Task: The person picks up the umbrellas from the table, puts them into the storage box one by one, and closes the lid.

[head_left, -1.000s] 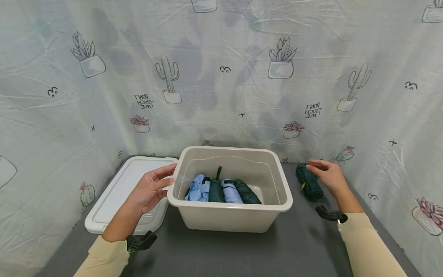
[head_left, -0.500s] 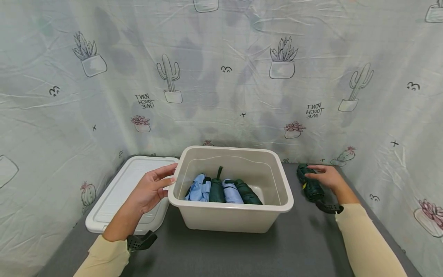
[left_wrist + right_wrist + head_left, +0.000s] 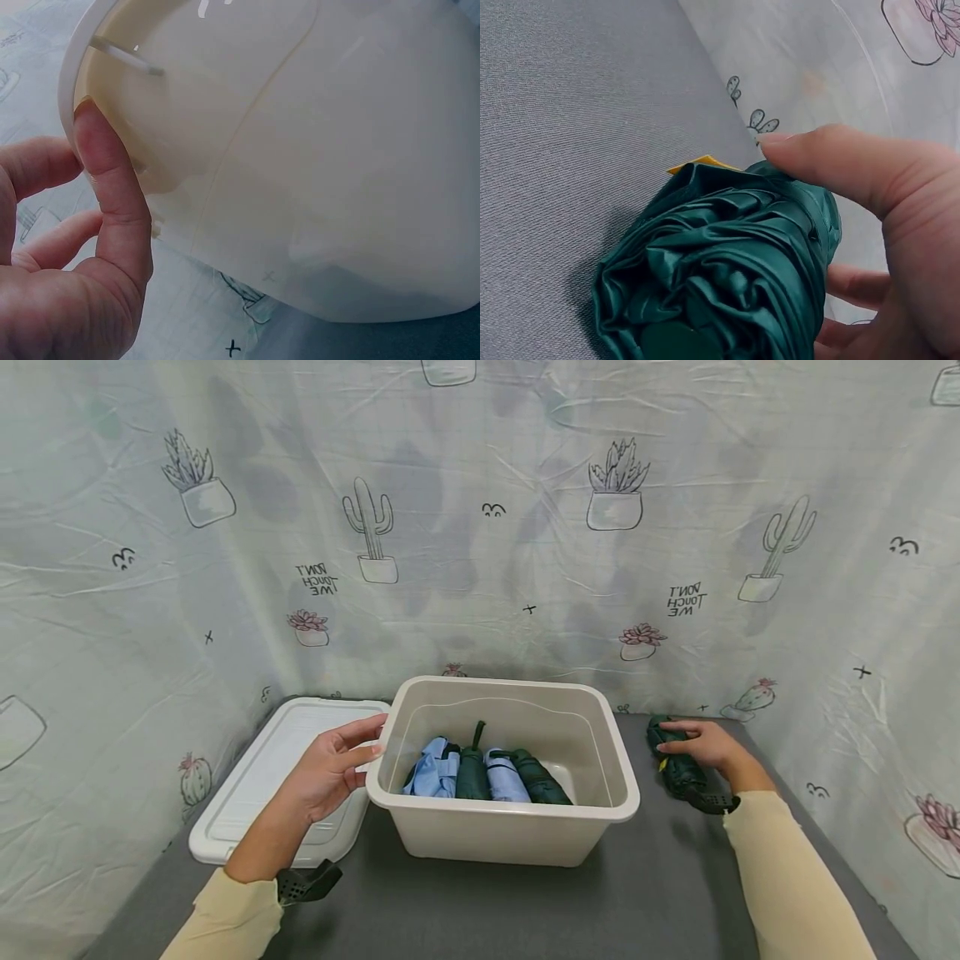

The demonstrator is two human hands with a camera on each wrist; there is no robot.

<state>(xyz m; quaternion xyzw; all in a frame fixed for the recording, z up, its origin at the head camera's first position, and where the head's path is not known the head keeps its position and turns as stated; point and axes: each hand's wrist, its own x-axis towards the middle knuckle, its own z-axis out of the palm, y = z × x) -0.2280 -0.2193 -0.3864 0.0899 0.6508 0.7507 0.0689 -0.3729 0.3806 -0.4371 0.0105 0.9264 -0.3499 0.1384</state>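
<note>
A beige plastic bin (image 3: 495, 831) stands mid-table, and my left hand (image 3: 328, 768) holds its left rim. In the left wrist view the thumb (image 3: 112, 176) lies against the bin wall (image 3: 322, 172) and the fingers meet the rim. At the right lies a dark green folded umbrella (image 3: 678, 770) with a small yellow tag. My right hand (image 3: 708, 750) grips its far part, thumb on one side and fingers on the other, as the right wrist view shows around the rolled green cloth (image 3: 727, 255). Inside the bin lie a light blue umbrella (image 3: 435, 770), a lavender one (image 3: 507, 777) and two dark green ones (image 3: 542, 777).
A white lid (image 3: 262, 777) lies flat on the grey tabletop (image 3: 480, 910), left of the bin and partly behind my left hand. A curtain (image 3: 480, 560) printed with cacti hangs along the back and both sides.
My right hand has lowered onto the green umbrella from above, and its fingers have closed around it. The left hand stays at the bin's rim.
</note>
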